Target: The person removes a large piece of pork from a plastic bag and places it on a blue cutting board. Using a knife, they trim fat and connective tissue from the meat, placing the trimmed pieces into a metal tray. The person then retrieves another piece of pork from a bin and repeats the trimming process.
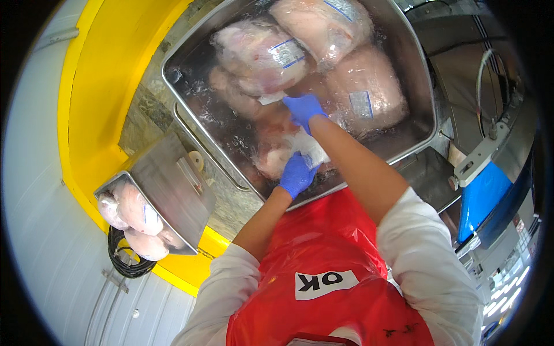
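Note:
My two hands, in blue gloves, are inside a large steel tub [173, 86] of water and bagged pale poultry. My left hand [296, 175] grips the lower part of a bagged bird [271, 144] with a white label, near the tub's front. My right hand [304, 108], fingers curled, grips the upper end of that bag in the middle of the tub. Around them lie more bagged birds [259, 55] with blue-edged labels, one at the top [320, 20] and one at the right [366, 86]. Some parts under the water are hard to make out.
A smaller steel bin [184, 213] holding several bagged birds stands at the lower left, beside a coiled black hose [130, 265]. A yellow barrier [92, 98] curves along the left. Machinery with a blue panel [485, 196] and a dark steel tray [424, 176] are at the right.

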A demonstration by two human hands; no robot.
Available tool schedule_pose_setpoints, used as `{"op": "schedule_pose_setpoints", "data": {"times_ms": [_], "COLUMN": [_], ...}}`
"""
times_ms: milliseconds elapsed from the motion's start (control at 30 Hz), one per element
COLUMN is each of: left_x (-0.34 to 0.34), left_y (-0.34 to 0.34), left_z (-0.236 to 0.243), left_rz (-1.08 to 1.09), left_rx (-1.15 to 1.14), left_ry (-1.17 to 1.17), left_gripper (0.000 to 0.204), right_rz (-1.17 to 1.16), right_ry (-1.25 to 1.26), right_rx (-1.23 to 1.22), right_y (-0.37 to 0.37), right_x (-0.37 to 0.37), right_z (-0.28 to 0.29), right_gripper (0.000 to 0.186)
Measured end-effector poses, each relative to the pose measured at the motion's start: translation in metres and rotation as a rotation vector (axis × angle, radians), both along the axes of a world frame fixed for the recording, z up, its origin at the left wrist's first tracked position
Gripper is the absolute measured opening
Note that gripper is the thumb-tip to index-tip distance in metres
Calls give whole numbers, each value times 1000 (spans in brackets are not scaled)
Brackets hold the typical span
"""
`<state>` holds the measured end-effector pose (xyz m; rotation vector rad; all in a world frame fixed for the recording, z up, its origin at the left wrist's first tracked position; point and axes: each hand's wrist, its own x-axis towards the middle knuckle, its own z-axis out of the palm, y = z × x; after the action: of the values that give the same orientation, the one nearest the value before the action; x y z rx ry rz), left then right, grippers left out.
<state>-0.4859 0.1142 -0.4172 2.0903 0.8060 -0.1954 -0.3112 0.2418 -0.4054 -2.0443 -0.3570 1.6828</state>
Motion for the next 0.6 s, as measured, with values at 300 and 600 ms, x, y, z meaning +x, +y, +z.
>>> {"op": "schedule_pose_setpoints", "data": {"times_ms": [300, 600], "left_x": [-16, -67], "left_y": [-40, 42], "left_z": [-41, 28], "left_rz": [441, 862], "left_rx": [-261, -584], "left_ry": [-306, 9], "left_gripper": [36, 40], "right_rz": [-585, 426], "right_ry": [451, -162], "right_rx": [-128, 326], "right_y": [48, -3], "right_x": [-84, 3], "right_z": [-147, -73], "right_gripper": [29, 29]}}
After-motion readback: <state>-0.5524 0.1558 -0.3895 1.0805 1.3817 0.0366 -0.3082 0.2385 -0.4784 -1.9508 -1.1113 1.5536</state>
